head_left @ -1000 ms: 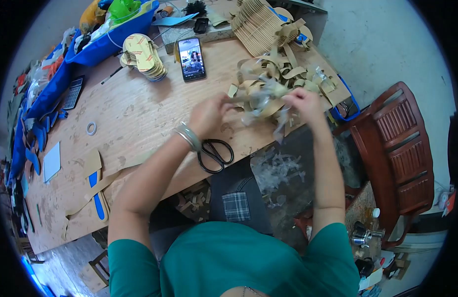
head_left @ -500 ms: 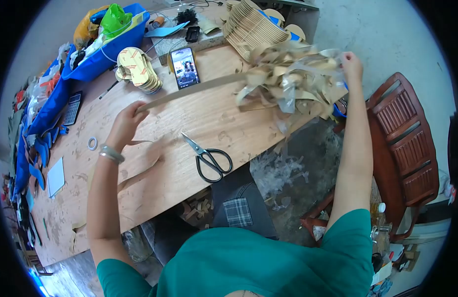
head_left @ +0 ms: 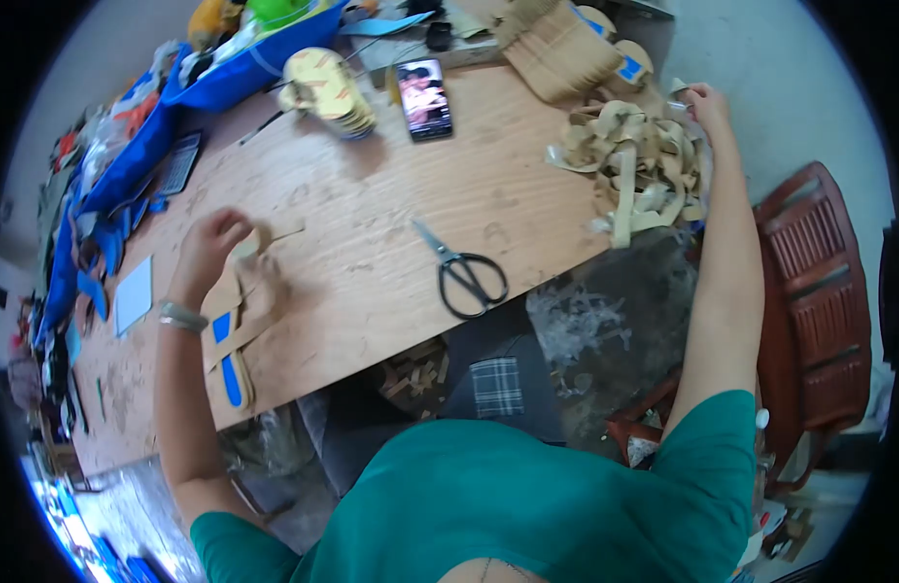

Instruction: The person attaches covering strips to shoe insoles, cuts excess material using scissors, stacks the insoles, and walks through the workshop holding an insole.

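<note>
My left hand (head_left: 216,243) is over the left part of the table, fingers curled at a beige strip (head_left: 250,255) that hangs by them. Just below lie beige insole pieces with blue patches (head_left: 226,360). At the right, my right hand (head_left: 700,105) is closed at the upper edge of a tangled heap of beige strips and clear film (head_left: 639,160), pinching a piece of it. Black-handled scissors (head_left: 469,280) lie between the hands near the front edge, blades apart from everything else.
A phone (head_left: 424,99) lies at the back, beside a stack of yellowish insoles (head_left: 328,94). Ribbed beige pieces (head_left: 558,53) stand behind the heap. Blue bins (head_left: 250,78) line the back left. A wooden chair (head_left: 814,311) is at the right; a tape ring is not visible.
My left hand has moved left and down, with the strip now bunched near it instead of stretched across the table. The heap sits farther right and more compact, beside my right hand.
</note>
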The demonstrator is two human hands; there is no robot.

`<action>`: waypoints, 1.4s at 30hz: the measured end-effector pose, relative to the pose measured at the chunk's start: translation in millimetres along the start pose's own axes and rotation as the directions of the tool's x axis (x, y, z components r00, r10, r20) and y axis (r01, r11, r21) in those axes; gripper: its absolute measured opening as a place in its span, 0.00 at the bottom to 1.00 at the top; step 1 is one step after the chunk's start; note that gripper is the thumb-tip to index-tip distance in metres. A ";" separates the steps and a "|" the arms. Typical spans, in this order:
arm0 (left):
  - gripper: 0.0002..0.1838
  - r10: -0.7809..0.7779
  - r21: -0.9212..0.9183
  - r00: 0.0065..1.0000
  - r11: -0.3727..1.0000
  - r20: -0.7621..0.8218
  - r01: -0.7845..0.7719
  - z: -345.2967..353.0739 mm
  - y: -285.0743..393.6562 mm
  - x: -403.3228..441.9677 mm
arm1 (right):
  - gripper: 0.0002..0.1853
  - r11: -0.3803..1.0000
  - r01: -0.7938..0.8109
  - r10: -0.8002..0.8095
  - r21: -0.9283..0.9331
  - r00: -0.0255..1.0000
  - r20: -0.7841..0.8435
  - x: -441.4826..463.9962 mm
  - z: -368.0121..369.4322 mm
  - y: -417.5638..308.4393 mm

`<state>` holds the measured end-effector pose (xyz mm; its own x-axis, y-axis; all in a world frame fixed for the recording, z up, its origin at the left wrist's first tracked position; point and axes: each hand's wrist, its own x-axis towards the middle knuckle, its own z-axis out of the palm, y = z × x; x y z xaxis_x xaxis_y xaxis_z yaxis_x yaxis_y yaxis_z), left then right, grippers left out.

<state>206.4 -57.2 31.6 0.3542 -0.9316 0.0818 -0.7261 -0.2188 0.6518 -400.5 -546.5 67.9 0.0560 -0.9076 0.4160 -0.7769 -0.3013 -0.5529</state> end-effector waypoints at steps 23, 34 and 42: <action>0.06 0.381 0.411 0.899 0.871 -0.217 -0.270 -43.8 116.3 -187.0 | 0.08 0.813 -0.009 -0.581 0.582 0.051 0.812 -330.1 -23.5 -292.0; 0.05 0.069 -0.103 0.995 0.992 -0.071 -0.076 -21.9 85.0 -279.2 | 0.09 0.825 -0.042 -0.331 0.564 0.773 0.542 -337.8 -128.1 -110.9; 0.02 -0.087 -0.165 0.996 0.982 0.001 0.086 -65.8 28.9 -327.7 | 0.15 0.727 -0.368 0.419 0.580 0.907 0.049 -311.7 -142.5 135.3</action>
<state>108.1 260.9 73.2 0.4154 -0.9093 0.0243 -0.5855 -0.2469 0.7721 -612.4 -262.8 -33.6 -0.2439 -0.9636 0.1097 -0.2212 -0.0549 -0.9737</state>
